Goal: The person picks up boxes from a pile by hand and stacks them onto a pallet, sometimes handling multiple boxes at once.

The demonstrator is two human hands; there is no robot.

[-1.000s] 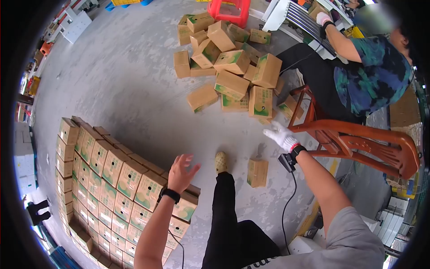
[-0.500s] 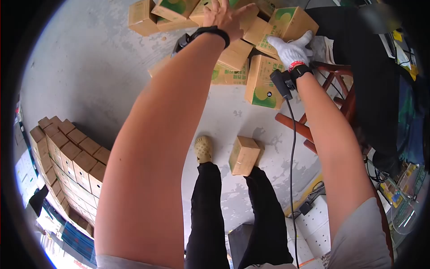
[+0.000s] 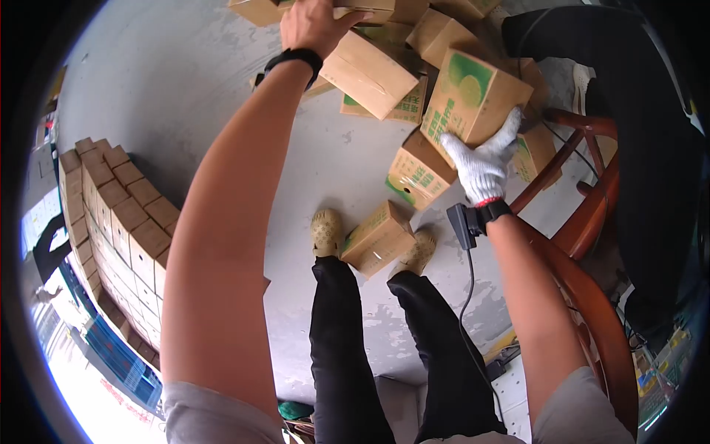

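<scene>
At lower centre, a small box [image 3: 377, 238] lies between 2 shoes [image 3: 326, 231]. At upper right, a printed box [image 3: 473, 96] is gripped by the gloved right hand [image 3: 481, 166], its fingers spread. At the top edge, a plain box [image 3: 368, 72] is touched by the left hand [image 3: 314, 26]; its finger state cannot be told.

A warehouse or packing floor. The ground is bare, scuffed concrete floor [image 3: 185, 96], with no furnishing beyond one wooden chair [image 3: 592, 222]. Identical cardboard cartons [image 3: 370, 70] with the same green print lie in a loose heap on it, some tilted, some on their sides. At the left, more of the same boxes stand in a tight stacked wall [image 3: 118, 214], row on row, beside a blue pallet [image 3: 122, 362]. A corded scanner [image 3: 460, 224] is strapped at a wrist: stock-handling gear.
</scene>
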